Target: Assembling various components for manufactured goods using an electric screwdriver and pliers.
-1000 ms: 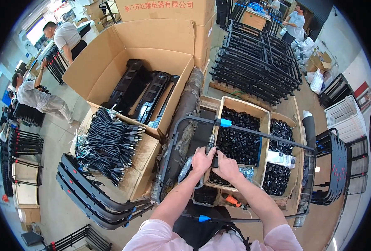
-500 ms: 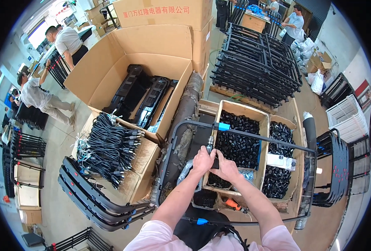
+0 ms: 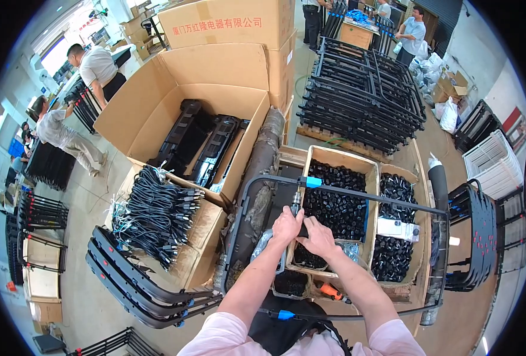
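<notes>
Both my hands are closed around a dark, slim power screwdriver [image 3: 296, 203] with a metal nose. My left hand [image 3: 287, 226] wraps its left side, and my right hand [image 3: 319, 237] grips from the right, partly hiding the tool's body. The nose points away from me, at the far bar of a black tubular frame [image 3: 387, 200], just left of a blue clip [image 3: 314, 182]. Whether the tip touches the bar cannot be made out. The frame surrounds my forearms, its near bar crossing by my waist with a second blue clip [image 3: 286, 314].
Wooden bins [image 3: 374, 204] of small black plastic parts lie under the frame, with an orange-and-black tool [image 3: 330, 290] nearer me. At left are bundled black cables [image 3: 154, 207], curved black frames [image 3: 133, 291] and an open carton [image 3: 215, 56]. Stacked frames [image 3: 358, 98] stand behind; several people work farther off.
The view has shifted slightly. My hands and the power screwdriver keep nearly the same place at the far bar. At the far left, a person in grey has changed posture.
</notes>
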`<state>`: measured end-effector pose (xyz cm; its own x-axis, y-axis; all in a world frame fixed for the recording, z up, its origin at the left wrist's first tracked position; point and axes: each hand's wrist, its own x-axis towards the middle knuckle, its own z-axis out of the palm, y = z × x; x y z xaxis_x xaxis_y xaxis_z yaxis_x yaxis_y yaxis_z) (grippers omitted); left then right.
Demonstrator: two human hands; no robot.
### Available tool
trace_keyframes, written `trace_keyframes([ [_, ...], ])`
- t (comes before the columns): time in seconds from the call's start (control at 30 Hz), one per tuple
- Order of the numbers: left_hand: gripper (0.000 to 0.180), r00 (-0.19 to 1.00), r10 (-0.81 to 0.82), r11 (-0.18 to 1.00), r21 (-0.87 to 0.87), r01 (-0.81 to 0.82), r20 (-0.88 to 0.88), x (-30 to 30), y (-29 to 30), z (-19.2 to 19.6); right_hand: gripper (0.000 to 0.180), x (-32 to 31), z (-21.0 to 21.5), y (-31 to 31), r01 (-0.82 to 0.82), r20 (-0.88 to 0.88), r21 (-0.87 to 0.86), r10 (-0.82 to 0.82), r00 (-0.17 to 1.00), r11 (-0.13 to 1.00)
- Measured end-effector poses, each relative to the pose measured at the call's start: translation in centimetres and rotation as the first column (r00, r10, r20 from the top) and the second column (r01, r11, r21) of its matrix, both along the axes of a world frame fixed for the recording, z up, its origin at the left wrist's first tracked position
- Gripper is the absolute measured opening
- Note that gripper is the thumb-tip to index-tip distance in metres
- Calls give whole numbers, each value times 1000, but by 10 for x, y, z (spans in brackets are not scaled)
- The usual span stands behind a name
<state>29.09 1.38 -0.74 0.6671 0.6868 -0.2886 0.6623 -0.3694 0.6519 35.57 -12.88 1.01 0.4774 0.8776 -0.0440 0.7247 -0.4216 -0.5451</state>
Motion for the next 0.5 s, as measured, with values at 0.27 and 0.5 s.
trace_keyframes([
  [0.27, 79, 997, 79, 992, -97, -80, -14, -10, -2, 5, 63, -14, 0, -1, 46, -7, -5, -46, 999, 999],
  [0.5, 75, 999, 46, 999, 26, -46, -9, -13, 0, 2, 66, -19, 4, -4, 38, -27, -33, -39, 999, 999],
])
